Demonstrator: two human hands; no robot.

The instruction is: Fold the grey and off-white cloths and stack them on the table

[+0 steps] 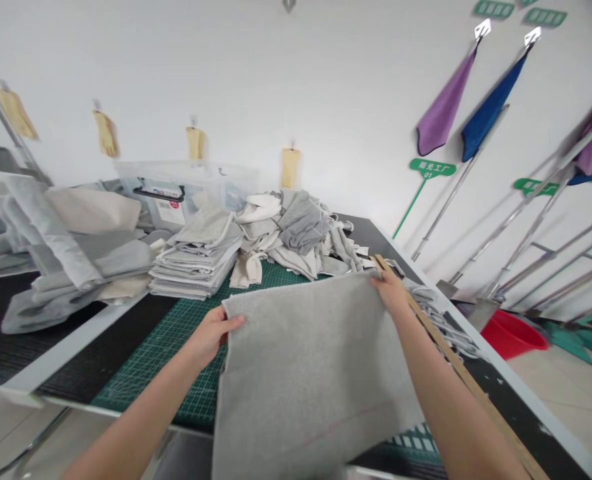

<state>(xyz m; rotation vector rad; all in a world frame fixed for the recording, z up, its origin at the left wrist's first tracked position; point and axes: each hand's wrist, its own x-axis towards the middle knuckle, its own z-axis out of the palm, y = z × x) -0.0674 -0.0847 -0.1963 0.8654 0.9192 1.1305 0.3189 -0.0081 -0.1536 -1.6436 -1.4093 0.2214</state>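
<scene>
Right now both hands hold a grey cloth panel (306, 373) at its far corners, low in the middle of the frame: the left hand (210, 335) is closed on the upper left corner with the thumb lying over the edge, and the right hand (390, 291) pinches the upper right corner. The panel lies spread over the green cutting mat (176, 340), its near end hanging past the table edge toward the bottom of the frame. A long wooden ruler (456, 367) runs diagonally just beside the right forearm. Beyond the panel, toward the middle of the frame, sit a neat stack of folded grey pieces (196, 267) and a loose heap of scraps (301, 233); a clear plastic box (176, 190) stands behind them. To handle the panel well, I would judge it best to keep both corners level and the top edge taut, so the fabric lies flat without wrinkles, and to keep it clear of the ruler.
</scene>
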